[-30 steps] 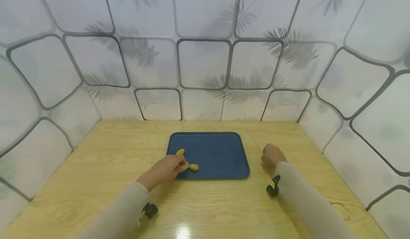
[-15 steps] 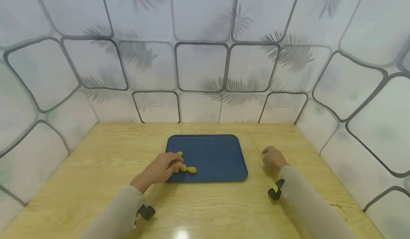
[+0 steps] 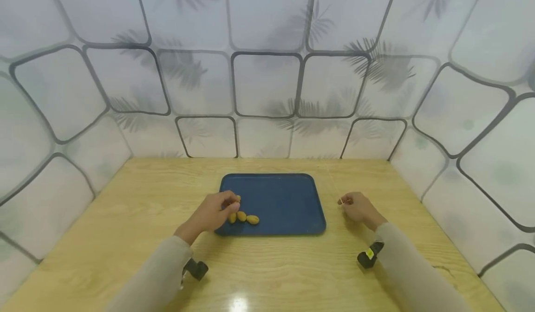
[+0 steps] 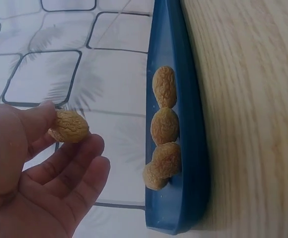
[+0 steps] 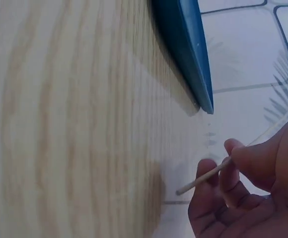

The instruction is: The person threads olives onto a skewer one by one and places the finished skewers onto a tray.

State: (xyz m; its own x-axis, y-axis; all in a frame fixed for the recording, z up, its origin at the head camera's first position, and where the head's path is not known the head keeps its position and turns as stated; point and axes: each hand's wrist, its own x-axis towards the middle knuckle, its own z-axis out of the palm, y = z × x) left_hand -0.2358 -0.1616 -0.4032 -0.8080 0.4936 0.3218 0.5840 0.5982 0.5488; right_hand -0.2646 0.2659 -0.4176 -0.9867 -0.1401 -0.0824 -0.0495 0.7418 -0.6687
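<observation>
Left wrist: left hand now pinches wrinkled tan oval nut, clear of blue rectangular tray below fingers
Right wrist: right hand pinches thin pale wooden stick

A wood-grained table meets a pale backdrop patterned with dark rounded outlines and grey leaves.

Through the head view I see a light yellow, wood-grained worktop, a glare spot on its near part; a dark blue rectangular tray with rounded corners lies flat on it.
</observation>
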